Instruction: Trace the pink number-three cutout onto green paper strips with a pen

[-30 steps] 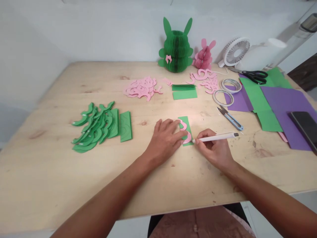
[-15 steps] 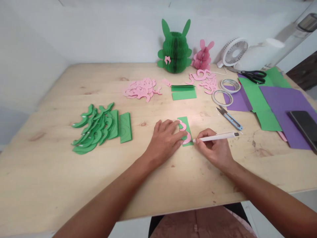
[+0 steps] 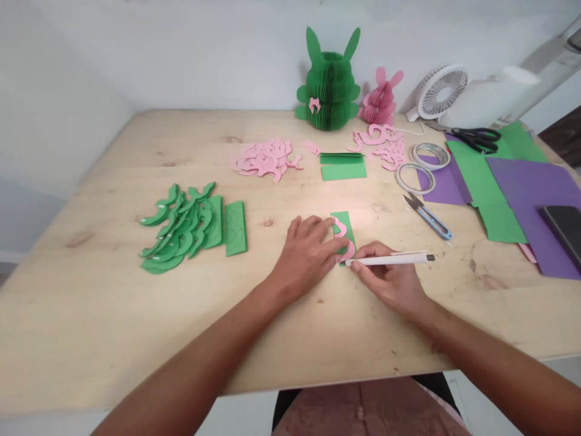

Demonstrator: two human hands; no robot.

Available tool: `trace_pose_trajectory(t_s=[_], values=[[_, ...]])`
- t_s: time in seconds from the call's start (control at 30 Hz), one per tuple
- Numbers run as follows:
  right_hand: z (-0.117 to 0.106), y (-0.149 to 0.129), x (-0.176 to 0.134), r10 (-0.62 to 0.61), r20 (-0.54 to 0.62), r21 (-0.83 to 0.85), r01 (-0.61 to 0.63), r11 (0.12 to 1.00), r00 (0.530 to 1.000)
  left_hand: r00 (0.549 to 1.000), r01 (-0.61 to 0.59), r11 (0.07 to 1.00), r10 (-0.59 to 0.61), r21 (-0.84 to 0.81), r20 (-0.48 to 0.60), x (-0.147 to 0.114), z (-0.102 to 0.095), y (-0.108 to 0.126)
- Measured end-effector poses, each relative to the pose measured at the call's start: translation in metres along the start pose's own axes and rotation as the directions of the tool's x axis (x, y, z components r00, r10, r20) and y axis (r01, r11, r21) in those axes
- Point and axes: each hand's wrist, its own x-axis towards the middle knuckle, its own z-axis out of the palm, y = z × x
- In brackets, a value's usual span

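My left hand (image 3: 308, 251) lies with its fingers spread, pressing a curved pink paper cutout (image 3: 348, 248) down on a small green paper strip (image 3: 344, 216). Part of the cutout and the strip's left side are hidden under those fingers. In my right hand (image 3: 393, 278) is a white pen (image 3: 394, 259), held in a pinch and lying nearly level. The pen's tip meets the lower end of the cutout, close to my left fingertips. Further left sit a heap of green curved cutouts (image 3: 181, 236) and a green strip with drawn curves (image 3: 235, 229).
Pink cutouts (image 3: 265, 158) and a folded green paper (image 3: 344, 171) lie farther back. A green paper rabbit (image 3: 330, 91), a pink one (image 3: 380, 104) and a fan (image 3: 441, 92) stand by the wall. Tape rolls (image 3: 415, 178), thread snips (image 3: 429, 218), scissors (image 3: 476, 139) and a phone (image 3: 563, 230) are right.
The pen tip has moved left along the cutout's lower curve, nearer my left fingers. My left hand keeps its place on the paper. The whole view has shifted slightly.
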Motion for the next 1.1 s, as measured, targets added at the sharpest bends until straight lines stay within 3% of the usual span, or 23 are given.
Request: trace_pose_trajectory(t_s=[1.1], values=[[-0.0016,0.0032,0.0001,0.011,-0.002,-0.044,-0.012,0.999,1.000,1.000,0.004,1.000,-0.004,0.001,0.025,0.0005,-0.0020,0.0003]])
